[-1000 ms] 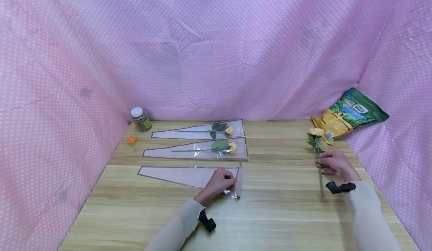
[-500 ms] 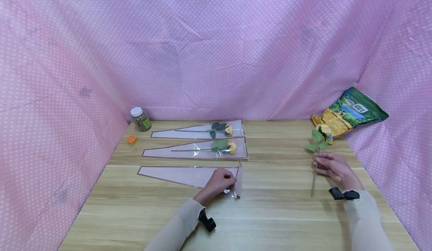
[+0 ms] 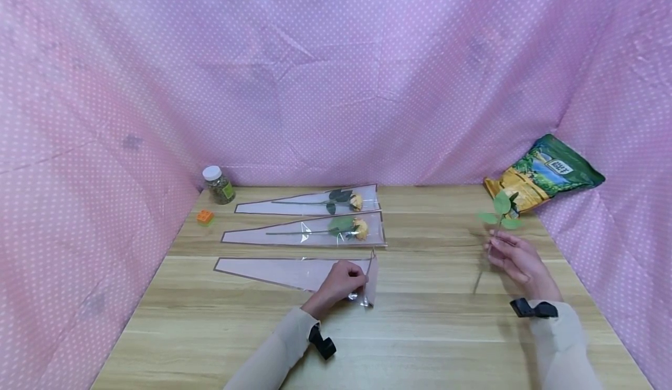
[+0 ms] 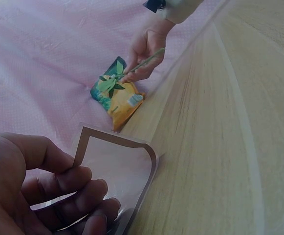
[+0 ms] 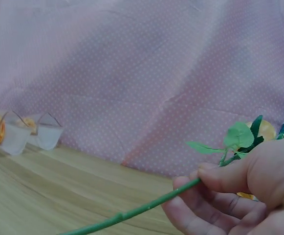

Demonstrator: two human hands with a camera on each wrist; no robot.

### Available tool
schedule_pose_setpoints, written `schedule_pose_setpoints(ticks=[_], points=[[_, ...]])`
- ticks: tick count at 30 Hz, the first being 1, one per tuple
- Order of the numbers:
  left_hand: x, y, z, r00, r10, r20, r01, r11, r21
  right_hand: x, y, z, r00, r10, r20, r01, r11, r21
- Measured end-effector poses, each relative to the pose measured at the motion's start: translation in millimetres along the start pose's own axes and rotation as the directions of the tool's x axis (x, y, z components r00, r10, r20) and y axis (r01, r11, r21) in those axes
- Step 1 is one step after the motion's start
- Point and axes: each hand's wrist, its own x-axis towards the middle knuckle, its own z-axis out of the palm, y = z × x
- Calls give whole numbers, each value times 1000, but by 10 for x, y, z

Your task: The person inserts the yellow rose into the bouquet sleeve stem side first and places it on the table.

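Note:
My left hand (image 3: 341,282) pinches the wide end of a clear flower sleeve (image 3: 283,269) with a brown border. That sleeve lies nearest me, and in the left wrist view its mouth edge (image 4: 146,147) bows up from the table. At the right, my right hand (image 3: 522,263) holds a yellow rose (image 5: 146,206) by its green stem between thumb and fingers, above the table. Its leaves (image 5: 238,136) point away from me, and the bloom is partly hidden behind them. Two more sleeves, a middle one (image 3: 252,238) and a far one (image 3: 257,208), each contain a yellow rose.
A green and yellow bag (image 3: 551,171) leans on the pink dotted cloth (image 3: 336,87) at the back right, just beyond the held rose. At the back left stand a white-lidded jar (image 3: 219,186) and an orange and green toy block (image 3: 205,218).
In my right hand the rose has turned so its leaves spread wider and its stem's lower end swings left. The left hand stays on the near sleeve.

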Motion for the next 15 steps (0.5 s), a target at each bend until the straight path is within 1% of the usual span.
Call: schedule_pose_setpoints(ticks=[2,5,7,11,15], points=[[4,0,0,1000,0,-2,0,1000,3,1,9,42,1000,-18,-2,18,999,34],[5,3,1,1000,-2,-4,2,1000,7,0,19,101,999,-32,-25,33,998,44],[3,6,0,1000,-2,-2,2,1000,6,0,26,134,999,-42,-26,43,998,49],[3,6,2,1000,-6,0,6,1000,-4,12,47,190,997,-73,14,71,992,107],[11,0,8,1000,-13,-6,13,1000,-13,34,75,247,993,-111,30,104,979,174]])
